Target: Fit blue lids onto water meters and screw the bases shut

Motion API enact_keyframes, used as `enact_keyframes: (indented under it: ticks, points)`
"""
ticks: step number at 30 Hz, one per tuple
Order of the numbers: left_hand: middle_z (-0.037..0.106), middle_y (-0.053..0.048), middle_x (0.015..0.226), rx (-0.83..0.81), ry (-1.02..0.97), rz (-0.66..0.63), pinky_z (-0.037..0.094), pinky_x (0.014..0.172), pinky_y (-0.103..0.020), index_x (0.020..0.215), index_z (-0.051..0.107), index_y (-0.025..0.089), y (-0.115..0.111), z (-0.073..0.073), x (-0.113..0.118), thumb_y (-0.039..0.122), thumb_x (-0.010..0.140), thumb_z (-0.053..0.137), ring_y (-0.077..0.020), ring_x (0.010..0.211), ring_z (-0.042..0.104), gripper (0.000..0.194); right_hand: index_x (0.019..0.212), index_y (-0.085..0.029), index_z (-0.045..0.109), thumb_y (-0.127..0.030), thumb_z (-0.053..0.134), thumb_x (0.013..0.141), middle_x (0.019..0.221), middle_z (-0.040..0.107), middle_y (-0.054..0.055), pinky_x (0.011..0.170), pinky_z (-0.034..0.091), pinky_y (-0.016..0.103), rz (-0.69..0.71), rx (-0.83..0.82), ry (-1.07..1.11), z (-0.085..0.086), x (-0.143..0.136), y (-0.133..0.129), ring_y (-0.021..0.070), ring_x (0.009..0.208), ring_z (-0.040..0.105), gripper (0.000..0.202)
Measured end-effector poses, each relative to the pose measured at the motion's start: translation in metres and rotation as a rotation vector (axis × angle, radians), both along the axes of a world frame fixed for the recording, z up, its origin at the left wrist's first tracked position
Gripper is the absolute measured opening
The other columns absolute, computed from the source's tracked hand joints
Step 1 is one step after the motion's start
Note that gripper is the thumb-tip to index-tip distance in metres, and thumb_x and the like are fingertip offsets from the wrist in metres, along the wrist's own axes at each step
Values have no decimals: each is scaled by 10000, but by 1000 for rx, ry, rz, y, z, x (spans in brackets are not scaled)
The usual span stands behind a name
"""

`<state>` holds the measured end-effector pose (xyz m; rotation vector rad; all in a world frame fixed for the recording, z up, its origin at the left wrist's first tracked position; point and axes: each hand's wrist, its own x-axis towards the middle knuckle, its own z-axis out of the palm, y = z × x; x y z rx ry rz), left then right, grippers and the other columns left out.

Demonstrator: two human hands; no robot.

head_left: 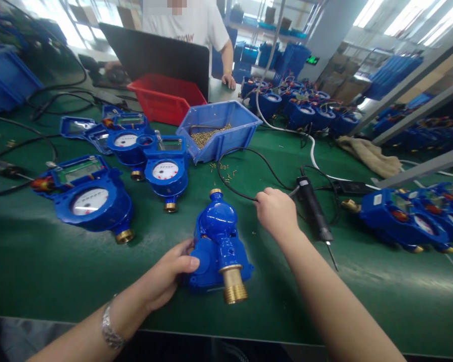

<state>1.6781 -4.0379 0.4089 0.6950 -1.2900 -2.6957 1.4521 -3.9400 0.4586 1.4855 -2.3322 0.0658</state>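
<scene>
A blue water meter [218,218] lies face down in front of me, its brass threaded end [234,285] towards me. My left hand [173,269] grips its left side, with the thumb on top and the other fingers mostly hidden. My right hand [277,211] is closed to the right of the meter, apart from it; a black cable meets its fingers, and what they hold is hidden. Just right of that hand lies a black electric screwdriver [314,208], bit pointing towards me. Loose brass screws [226,168] are scattered beyond the meter.
Several blue meters stand face up at left, one nearest [92,201]. A blue bin [222,128] of screws and a red bin [162,103] stand ahead. More meters [403,213] lie at right. A person [196,27] is behind a dark screen [162,58]. Cables cross the green table.
</scene>
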Motion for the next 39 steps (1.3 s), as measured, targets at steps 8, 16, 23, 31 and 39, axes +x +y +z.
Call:
enact_keyframes:
  ticks: [8,16,23,31,39]
  points:
    - [632,-137,1105,61,26,-16,444,825,-348,1201,495,113,-4,-1,-1,298,605,725,-280,970,589,665,1184,-256,533,-95,384,873,1201,538,80,786,484,309,562,-24,-291,26,50,30,181,1003,559,380]
    - [662,-94,1070,76,54,0,434,861,-334,1087,600,156,-8,-7,-3,385,704,705,-244,970,592,459,870,-170,589,-201,457,876,1048,640,83,551,469,294,725,234,4,26,81,20,180,640,592,135]
    - [704,-57,915,119,-72,56,447,851,-326,971,632,151,-7,-1,-7,401,809,596,-185,843,620,300,898,-161,611,-185,411,887,1016,653,104,527,461,283,699,201,-36,32,82,20,175,621,602,202]
    - [682,-24,841,94,-66,41,450,719,-252,846,642,140,-15,-6,-11,326,753,663,-145,772,587,209,857,-160,617,-142,297,900,977,670,103,574,468,295,687,71,51,21,88,25,183,644,607,324]
    - [690,-30,816,127,-56,2,453,725,-264,929,631,152,-13,-5,-9,351,719,700,-159,764,612,298,844,-154,607,-133,319,889,922,673,107,523,450,271,606,32,60,32,88,27,169,606,600,292]
